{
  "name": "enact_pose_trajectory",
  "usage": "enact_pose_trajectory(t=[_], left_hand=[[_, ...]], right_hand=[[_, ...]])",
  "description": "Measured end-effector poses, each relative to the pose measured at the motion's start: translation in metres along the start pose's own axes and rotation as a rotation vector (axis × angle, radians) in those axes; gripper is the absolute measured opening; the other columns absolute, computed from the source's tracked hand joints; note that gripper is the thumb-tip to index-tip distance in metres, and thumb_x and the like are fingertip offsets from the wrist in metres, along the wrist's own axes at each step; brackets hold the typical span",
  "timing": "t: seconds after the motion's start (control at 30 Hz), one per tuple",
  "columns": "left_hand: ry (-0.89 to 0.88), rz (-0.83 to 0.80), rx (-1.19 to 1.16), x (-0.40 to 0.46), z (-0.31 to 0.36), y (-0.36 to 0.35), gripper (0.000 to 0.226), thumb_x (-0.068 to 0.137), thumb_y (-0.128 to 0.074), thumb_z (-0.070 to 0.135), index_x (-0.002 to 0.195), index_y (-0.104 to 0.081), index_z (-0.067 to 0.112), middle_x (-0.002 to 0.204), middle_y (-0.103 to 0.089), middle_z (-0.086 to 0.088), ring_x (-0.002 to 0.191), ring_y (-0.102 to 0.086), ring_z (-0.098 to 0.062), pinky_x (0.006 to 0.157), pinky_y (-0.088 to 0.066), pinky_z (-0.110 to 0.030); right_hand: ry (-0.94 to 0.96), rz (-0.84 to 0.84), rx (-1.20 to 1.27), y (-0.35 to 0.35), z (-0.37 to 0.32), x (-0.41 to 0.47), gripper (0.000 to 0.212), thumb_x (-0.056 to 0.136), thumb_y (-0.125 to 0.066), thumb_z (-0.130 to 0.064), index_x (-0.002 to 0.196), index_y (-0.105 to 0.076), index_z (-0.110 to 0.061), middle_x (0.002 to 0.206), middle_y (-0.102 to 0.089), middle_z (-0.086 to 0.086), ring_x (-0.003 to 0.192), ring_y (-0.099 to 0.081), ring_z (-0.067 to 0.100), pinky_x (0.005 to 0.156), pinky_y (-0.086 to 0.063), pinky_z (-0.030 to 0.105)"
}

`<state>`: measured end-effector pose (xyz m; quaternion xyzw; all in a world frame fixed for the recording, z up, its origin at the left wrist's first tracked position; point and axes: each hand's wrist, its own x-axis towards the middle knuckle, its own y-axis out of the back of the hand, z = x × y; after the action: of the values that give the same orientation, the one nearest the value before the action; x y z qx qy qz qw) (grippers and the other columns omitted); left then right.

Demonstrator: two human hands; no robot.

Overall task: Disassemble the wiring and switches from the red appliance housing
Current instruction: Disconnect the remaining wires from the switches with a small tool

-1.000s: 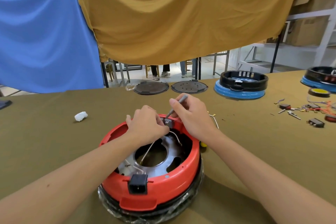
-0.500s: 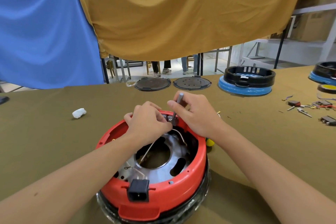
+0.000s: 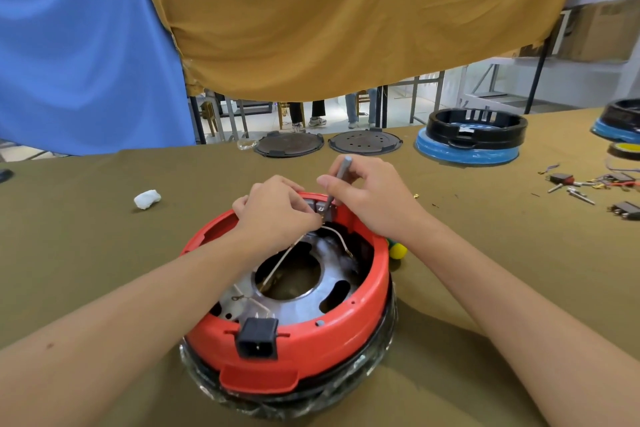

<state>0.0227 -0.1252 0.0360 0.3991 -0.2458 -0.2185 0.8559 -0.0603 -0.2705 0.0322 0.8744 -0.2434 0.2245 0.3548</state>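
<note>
Olive-brown cloth covers the worktable (image 3: 104, 253), with a blue sheet (image 3: 79, 55) and a mustard sheet (image 3: 346, 17) hanging behind it. Near the front edge sits the red appliance housing (image 3: 311, 336), a round shell turned open side up over a base wrapped in clear plastic. Inside lies a silvery metal plate (image 3: 304, 305) with a large round hole and smaller cut-outs. A black power socket (image 3: 258, 337) is set into the near rim, and a small grey switch block (image 3: 322, 209) sits at the far rim. Pale wires (image 3: 337, 236) run from that block down across the plate.

Both forearms reach in from the near corners. The left hand (image 3: 277, 215) rests over the far rim, its fingers curled and pinching a wire beside the switch block. The right hand (image 3: 367, 198) has its thumb and fingers closed round a thin grey screwdriver (image 3: 341, 173), held nearly upright with the tip down at the block.

Farther back lie two dark round plates (image 3: 365, 141), a black and blue housing (image 3: 471, 139), and a white wad (image 3: 147, 199) to the left.
</note>
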Motion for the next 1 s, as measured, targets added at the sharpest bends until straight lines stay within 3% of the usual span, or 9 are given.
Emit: enact_pose_trajectory(t=[0.17,0.5,0.83,0.9,1.0], left_hand=[[0.005,-0.002,-0.003,-0.0023,0.0021,0.0023,0.011,0.076,-0.075,0.025,0.065,-0.077,0.026,0.115,-0.06,0.017,0.119,-0.049,-0.013,0.105,-0.032,-0.045],[-0.025,-0.032,-0.074,-0.0039,0.0035,0.0049,0.015,0.077,-0.078,0.021,0.064,-0.076,0.028,0.117,-0.061,0.009,0.119,-0.052,-0.014,0.107,-0.035,-0.049],[0.023,-0.019,-0.044,-0.0015,0.0032,-0.0005,0.016,0.075,-0.077,0.023,0.061,-0.075,0.03,0.115,-0.059,0.014,0.117,-0.052,-0.015,0.106,-0.035,-0.05],[0.025,-0.012,-0.046,-0.0015,0.0024,-0.0008,0.016,0.074,-0.077,0.025,0.06,-0.075,0.031,0.115,-0.06,0.015,0.116,-0.052,-0.015,0.106,-0.034,-0.05],[0.017,-0.017,-0.048,-0.001,0.0016,-0.0012,0.015,0.075,-0.077,0.026,0.061,-0.075,0.031,0.114,-0.059,0.016,0.116,-0.052,-0.015,0.106,-0.034,-0.05]], right_hand=[[-0.031,0.015,0.021,-0.0002,-0.0002,-0.0019,0.025,0.094,-0.066,-0.029,0.081,-0.066,-0.007,0.077,-0.068,0.016,0.079,-0.063,0.032,0.079,-0.05,0.048],[0.024,0.017,-0.015,-0.0007,0.0008,-0.005,0.025,0.095,-0.065,-0.029,0.08,-0.065,-0.01,0.071,-0.069,0.005,0.073,-0.064,0.022,0.076,-0.05,0.044],[-0.126,0.041,0.145,-0.0047,0.0062,-0.0007,0.028,0.096,-0.063,-0.027,0.083,-0.062,-0.002,0.076,-0.068,0.018,0.075,-0.066,0.032,0.078,-0.054,0.052],[-0.134,0.046,0.16,-0.005,0.0062,-0.0012,0.028,0.096,-0.063,-0.027,0.084,-0.062,-0.001,0.076,-0.068,0.019,0.072,-0.067,0.029,0.076,-0.056,0.05],[-0.103,0.056,0.122,-0.0051,0.0061,-0.0035,0.028,0.096,-0.063,-0.028,0.082,-0.063,-0.005,0.066,-0.07,0.005,0.066,-0.067,0.018,0.071,-0.055,0.041]])
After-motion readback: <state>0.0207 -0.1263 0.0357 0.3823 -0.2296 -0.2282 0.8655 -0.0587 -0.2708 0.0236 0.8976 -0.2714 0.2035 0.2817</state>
